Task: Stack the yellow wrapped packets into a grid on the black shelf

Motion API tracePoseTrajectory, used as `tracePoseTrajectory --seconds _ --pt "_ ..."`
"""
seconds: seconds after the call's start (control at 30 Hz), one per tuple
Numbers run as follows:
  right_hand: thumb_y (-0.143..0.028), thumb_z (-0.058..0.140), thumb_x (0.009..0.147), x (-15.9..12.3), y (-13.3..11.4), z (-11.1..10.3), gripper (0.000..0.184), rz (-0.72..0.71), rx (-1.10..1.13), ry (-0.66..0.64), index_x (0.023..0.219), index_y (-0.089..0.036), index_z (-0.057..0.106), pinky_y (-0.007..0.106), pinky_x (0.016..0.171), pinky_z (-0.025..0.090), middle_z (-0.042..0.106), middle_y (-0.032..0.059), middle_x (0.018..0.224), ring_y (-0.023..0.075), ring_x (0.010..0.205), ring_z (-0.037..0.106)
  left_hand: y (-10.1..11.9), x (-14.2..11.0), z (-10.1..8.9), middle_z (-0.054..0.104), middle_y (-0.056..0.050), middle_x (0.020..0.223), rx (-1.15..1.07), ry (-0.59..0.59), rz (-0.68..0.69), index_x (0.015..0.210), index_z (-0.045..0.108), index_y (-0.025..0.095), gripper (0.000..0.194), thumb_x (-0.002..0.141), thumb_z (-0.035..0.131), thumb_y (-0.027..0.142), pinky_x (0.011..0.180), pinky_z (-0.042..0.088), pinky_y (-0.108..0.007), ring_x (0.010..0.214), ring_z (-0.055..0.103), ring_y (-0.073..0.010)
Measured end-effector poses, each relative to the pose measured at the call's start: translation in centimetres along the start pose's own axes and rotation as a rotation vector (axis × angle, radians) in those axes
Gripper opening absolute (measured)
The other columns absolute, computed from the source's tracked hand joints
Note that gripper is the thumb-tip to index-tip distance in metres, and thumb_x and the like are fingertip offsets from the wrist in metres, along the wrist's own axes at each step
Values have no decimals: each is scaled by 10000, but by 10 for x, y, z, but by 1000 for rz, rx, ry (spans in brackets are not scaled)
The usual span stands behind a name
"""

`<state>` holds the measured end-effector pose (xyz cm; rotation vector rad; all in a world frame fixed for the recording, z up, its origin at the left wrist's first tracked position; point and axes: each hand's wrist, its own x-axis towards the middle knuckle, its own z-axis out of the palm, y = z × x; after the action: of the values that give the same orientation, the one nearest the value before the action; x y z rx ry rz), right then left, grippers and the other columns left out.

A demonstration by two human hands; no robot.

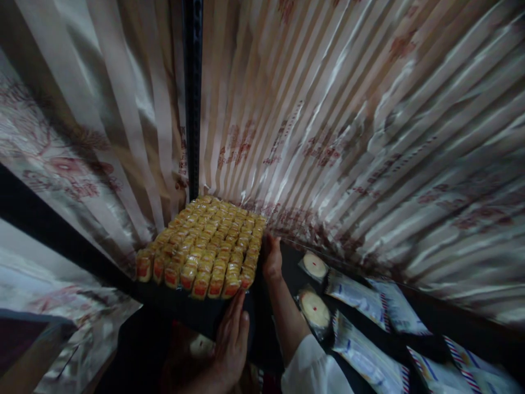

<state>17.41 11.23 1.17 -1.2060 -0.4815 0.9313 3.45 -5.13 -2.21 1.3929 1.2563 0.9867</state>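
Observation:
Small yellow wrapped packets (pixel 213 241) with orange-red labels stand packed in tight rows on a dark shelf (pixel 186 312), forming a block in the corner. My left hand (pixel 233 339) is at the block's front edge, its fingers stretched out straight and the tips at the nearest packets. Along the right side of the block is my right hand (pixel 273 260), thumb up and palm toward the packets, with a white sleeve behind it. Its other fingers are partly hidden, and it appears flat rather than gripping.
Right of my right arm lie two round pale cakes (pixel 315 266) in clear wrap and several blue-and-white packages (pixel 371 353) with striped edges. Shiny pleated plastic sheeting (pixel 328 126) with red print hangs behind. A dark upright post (pixel 192 98) stands at the corner.

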Motion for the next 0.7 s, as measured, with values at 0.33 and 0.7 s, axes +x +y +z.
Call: tracePoseTrajectory --seconds 0.33,0.7 --pt "-558 447 800 -167 -15 -44 525 -45 -94 87 1119 -161 575 368 879 449 566 117 1242 222 1111 545 11 -3 -14 505 -81 1342 129 0 168 1290 470 167 432 923 280 294 1098 321 -369 1259 435 -170" --pt "-510 525 779 -272 52 -102 415 153 -400 -92 957 -163 666 312 796 486 693 80 940 198 869 632 -20 -83 -53 637 -66 917 272 -143 150 898 592 172 248 861 350 137 883 455 -313 935 579 -164"
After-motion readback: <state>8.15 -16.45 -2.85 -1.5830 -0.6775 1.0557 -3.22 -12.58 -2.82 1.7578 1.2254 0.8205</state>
